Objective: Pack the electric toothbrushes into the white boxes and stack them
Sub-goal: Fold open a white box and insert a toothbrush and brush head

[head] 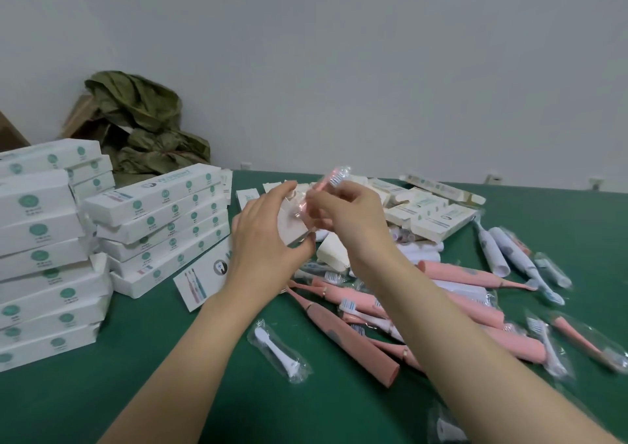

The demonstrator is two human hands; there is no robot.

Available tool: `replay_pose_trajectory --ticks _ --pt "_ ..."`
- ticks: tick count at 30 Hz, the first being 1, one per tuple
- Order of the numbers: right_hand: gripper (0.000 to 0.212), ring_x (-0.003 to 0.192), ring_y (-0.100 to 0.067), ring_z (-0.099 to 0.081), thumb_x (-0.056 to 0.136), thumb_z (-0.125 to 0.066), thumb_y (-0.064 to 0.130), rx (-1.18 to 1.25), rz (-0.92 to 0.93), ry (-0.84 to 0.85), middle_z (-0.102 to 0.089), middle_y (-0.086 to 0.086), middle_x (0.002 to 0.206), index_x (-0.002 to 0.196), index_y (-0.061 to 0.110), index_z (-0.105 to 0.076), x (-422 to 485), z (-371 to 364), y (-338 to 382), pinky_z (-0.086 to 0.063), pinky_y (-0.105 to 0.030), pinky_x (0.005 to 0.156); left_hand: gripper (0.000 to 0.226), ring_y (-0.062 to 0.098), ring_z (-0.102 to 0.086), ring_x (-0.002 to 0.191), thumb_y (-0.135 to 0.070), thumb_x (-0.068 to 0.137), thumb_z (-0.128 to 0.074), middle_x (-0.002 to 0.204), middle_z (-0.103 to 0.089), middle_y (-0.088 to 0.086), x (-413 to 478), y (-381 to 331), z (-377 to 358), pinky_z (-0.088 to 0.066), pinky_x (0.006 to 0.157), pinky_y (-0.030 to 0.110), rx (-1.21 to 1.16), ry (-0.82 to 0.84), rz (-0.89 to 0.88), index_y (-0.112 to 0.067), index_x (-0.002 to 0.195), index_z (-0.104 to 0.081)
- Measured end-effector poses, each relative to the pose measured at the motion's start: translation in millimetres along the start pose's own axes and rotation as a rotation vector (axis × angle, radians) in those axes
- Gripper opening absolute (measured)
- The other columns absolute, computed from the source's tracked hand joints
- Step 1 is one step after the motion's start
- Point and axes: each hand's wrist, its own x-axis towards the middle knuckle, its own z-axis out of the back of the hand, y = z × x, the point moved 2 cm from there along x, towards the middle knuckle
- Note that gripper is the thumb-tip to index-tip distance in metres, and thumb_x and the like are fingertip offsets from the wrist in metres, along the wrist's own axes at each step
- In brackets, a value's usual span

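My left hand [268, 226] grips a small white box [295, 229] lifted above the green table [170, 358]. My right hand [350, 216] pinches a pink brush head in a clear wrapper [334, 180], its bristled end pointing up and right, its lower end at the box. Under my arms lies a pile of pink toothbrushes [367, 321]. White toothbrushes [516, 256] lie further right. Stacks of closed white boxes [159, 219] with green dots stand at the left.
A wrapped white brush head [277, 348] lies alone near the front. A printed box sleeve [207, 273] leans by the stacks. Open empty boxes [428, 212] are heaped at the back. More stacked boxes [44, 253] fill the far left; a green bag [149, 127] sits behind.
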Motion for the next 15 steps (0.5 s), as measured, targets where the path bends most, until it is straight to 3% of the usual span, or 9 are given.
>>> replay_pose_trajectory --ticks 2,4,7,11,13,15 --pt "0.012 0.064 -0.019 -0.06 0.082 -0.064 0.001 0.097 -0.006 -0.091 -0.062 -0.006 0.067 0.072 0.006 -0.059 3.5 2.4 -4.1 -0.054 -0.03 0.069 0.062 0.008 -0.044 0.11 -0.023 0.073 -0.072 0.112 -0.048 -0.018 -0.9 -0.1 -1.3 -0.032 0.099 0.033 0.005 -0.007 -0.023 -0.023 0.131 -0.05" --pt "0.011 0.064 -0.015 -0.062 0.08 -0.065 0.002 0.026 0.046 -0.118 -0.066 -0.003 0.067 0.072 0.01 -0.061 5.0 2.6 -7.0 -0.052 -0.023 0.064 0.061 0.007 -0.043 0.11 -0.025 0.072 -0.071 0.112 -0.048 -0.019 -1.2 -0.3 -2.5 -0.032 0.099 0.034 0.003 -0.018 -0.032 -0.022 0.13 -0.051" --pt "0.014 0.075 -0.021 -0.068 0.077 -0.07 0.006 -0.105 0.07 -0.058 -0.072 -0.009 0.075 0.085 0.013 -0.061 3.6 -4.7 -11.9 -0.054 -0.031 0.073 0.064 0.008 -0.045 0.111 -0.031 0.067 -0.064 0.113 -0.052 -0.016 -1.2 -2.1 -1.4 -0.036 0.099 0.038 -0.016 -0.031 -0.028 -0.02 0.129 -0.052" --pt "0.018 0.074 -0.02 -0.067 0.079 -0.073 0.004 -0.059 0.111 -0.038 -0.071 -0.016 0.082 0.073 0.014 -0.059 4.4 -8.3 -9.3 -0.053 -0.028 0.069 0.065 0.007 -0.044 0.111 -0.031 0.068 -0.065 0.113 -0.049 -0.018 -2.2 -5.3 0.1 -0.037 0.099 0.038 -0.036 -0.056 -0.031 -0.018 0.13 -0.052" --pt "0.011 0.071 -0.017 -0.066 0.082 -0.07 0.005 -0.04 0.12 0.001 -0.071 -0.012 0.08 0.077 0.011 -0.061 5.6 -10.4 -7.5 -0.053 -0.028 0.07 0.067 0.004 -0.042 0.109 -0.03 0.068 -0.067 0.112 -0.048 -0.018 -1.5 -4.2 1.4 -0.036 0.098 0.037 -0.033 -0.08 -0.017 -0.019 0.132 -0.051" --pt "0.004 0.067 -0.01 -0.061 0.084 -0.067 0.012 -0.196 0.142 0.083 -0.067 0.004 0.072 0.081 0.014 -0.065 6.8 -14.3 -5.5 -0.05 -0.027 0.069 0.07 0.002 -0.042 0.107 -0.026 0.068 -0.073 0.111 -0.049 -0.02 -0.5 -1.6 1.9 -0.036 0.099 0.038 -0.028 -0.069 -0.006 -0.024 0.134 -0.049"
